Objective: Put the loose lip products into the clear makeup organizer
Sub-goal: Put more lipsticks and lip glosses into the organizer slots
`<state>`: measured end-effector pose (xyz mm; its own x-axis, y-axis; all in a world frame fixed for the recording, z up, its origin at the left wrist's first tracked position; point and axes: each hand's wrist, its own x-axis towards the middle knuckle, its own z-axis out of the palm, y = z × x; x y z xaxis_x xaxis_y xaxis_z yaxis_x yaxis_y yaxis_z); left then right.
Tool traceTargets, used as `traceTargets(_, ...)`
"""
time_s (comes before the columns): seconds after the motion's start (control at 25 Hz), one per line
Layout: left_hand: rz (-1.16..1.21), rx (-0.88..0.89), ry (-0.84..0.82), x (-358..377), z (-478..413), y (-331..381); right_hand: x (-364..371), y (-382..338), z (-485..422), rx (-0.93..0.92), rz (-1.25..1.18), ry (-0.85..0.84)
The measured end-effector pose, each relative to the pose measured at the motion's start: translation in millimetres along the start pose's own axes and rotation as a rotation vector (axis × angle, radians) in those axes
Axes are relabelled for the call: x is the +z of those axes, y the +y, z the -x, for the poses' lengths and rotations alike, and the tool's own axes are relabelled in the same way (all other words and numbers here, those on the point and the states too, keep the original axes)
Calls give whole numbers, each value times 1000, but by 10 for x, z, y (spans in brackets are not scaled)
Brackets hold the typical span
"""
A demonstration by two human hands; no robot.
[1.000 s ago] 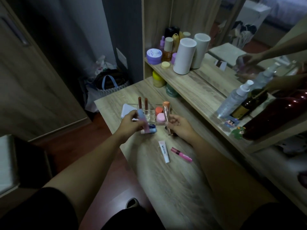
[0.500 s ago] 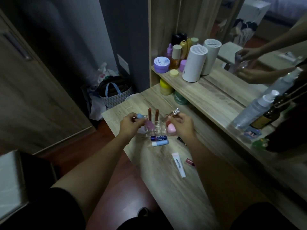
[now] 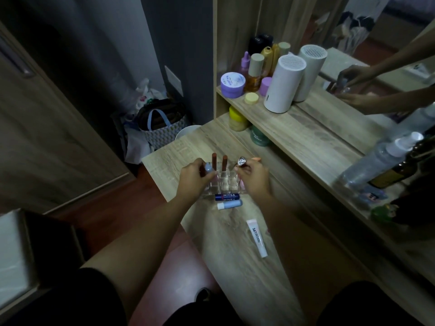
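The clear makeup organizer (image 3: 225, 184) sits on the wooden table, with two brown lip sticks (image 3: 219, 160) upright in its back slots. My left hand (image 3: 194, 178) grips a lip product with a light blue cap (image 3: 208, 167) over the organizer's left side. A silver-capped lip tube (image 3: 241, 161) is held in my right hand (image 3: 253, 178) over the right side. Loose in front lie a dark blue Nivea stick (image 3: 227, 197), a pale blue stick (image 3: 230, 204) and a white lip tube (image 3: 257, 238).
A raised shelf (image 3: 306, 137) to the right carries a white cylinder (image 3: 283, 83), jars, bottles and a spray bottle (image 3: 379, 158). A mirror behind it reflects my hands. Yellow and green jars stand under the shelf. Bags rest on the floor to the left.
Both hands moved forward from the table's near side to above the organizer, each carrying its lip product. The view also shifted, so the table appears closer.
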<state>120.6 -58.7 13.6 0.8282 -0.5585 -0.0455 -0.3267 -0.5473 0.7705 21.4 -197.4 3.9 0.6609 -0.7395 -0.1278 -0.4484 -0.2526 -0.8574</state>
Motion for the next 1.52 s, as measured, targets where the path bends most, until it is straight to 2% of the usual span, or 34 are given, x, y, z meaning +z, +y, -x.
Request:
traceTargets(0.24, -85, -25, 3, 163, -19, -6, 112, 7, -75, 6, 55, -17)
traceTargets(0.84, -17, -75, 3, 164, -47, -53, 30, -53, -152, -46, 99, -70)
traceTargets(1.12, 111, -186, 136, 253, 355, 59, -403, 55, 83, -116, 157, -75)
traceTargets(1.24, 128, -177, 73, 435, 674, 115, -642, 283, 288, -99, 218, -28)
traceTargets(1.36, 83, -85, -52, 619, 938, 148, -883, 553, 549, -31, 298, -36)
traceTargets(1.44, -13, 40, -194, 729, 1092, 131, -1009, 682, 736, 4, 358, -84)
traceTargets(1.52, -112, 158, -366, 842, 1249, 102, -1100, 774, 939, 7, 465, -206)
